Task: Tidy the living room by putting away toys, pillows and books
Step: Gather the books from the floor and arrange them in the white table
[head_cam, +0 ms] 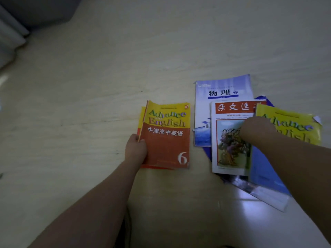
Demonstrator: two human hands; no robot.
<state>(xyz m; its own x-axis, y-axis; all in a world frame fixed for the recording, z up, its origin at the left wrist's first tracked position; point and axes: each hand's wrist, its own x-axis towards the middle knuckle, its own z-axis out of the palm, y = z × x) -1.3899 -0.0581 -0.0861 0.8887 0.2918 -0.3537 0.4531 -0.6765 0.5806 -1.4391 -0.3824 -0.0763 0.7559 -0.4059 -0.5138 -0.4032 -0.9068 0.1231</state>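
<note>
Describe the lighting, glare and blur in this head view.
Head view: dim overall, floor evenly lit, top-left corner dark and soft. Glare whitens the glossy blue cover at lower right. The right hand is smeared, fingers indistinct; the left hand on the orange book is sharper. Book titles stay readable; wide-angle bending shows at the edges.
</note>
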